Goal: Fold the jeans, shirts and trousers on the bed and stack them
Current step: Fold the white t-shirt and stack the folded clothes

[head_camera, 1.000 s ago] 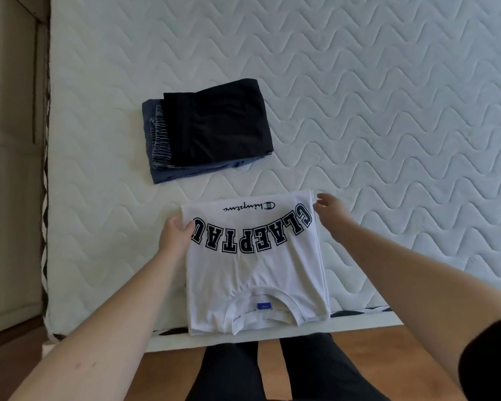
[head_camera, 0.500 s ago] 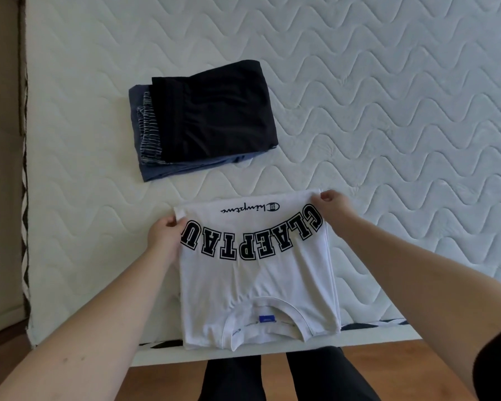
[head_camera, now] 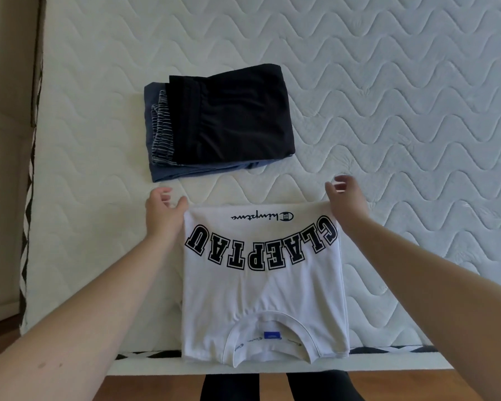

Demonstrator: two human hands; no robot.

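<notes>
Both hands, left (head_camera: 164,211) and right (head_camera: 346,199), hovered with loose fingers at the shirt (head_camera: 263,285), and I judged a careless lift toward the stack (head_camera: 226,120) might unfold it.

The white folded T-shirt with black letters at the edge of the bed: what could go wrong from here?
1. The white folded T-shirt with black letters has its collar end over the quilted white mattress edge; it might slide toward the floor.
2. The left hand and right hand are only at its far corners, so lifting could undo the fold.
3. The dark folded stack has uneven edges; adding more may tilt it.
</notes>
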